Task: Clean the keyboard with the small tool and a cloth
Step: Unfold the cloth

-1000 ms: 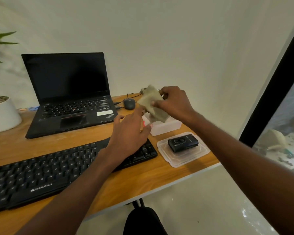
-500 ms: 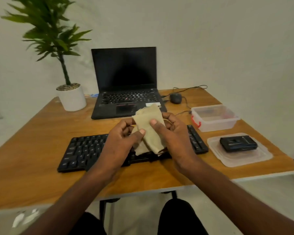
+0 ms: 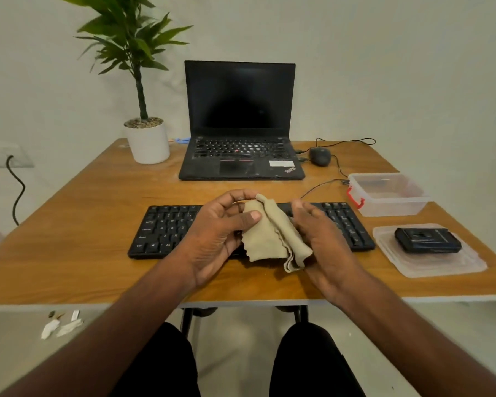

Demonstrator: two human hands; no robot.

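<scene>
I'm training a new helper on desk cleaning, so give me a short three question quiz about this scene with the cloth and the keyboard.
1. True or false: the beige cloth lies flat on the black keyboard.
2. Multiple choice: the small black device rests on A) the laptop, B) the clear lid, C) inside the clear container.
3. Which object stands left of the laptop?

Key
1. False: the left hand pinches it and the right hand touches it, above the keyboard.
2. B.
3. The potted plant.
</scene>
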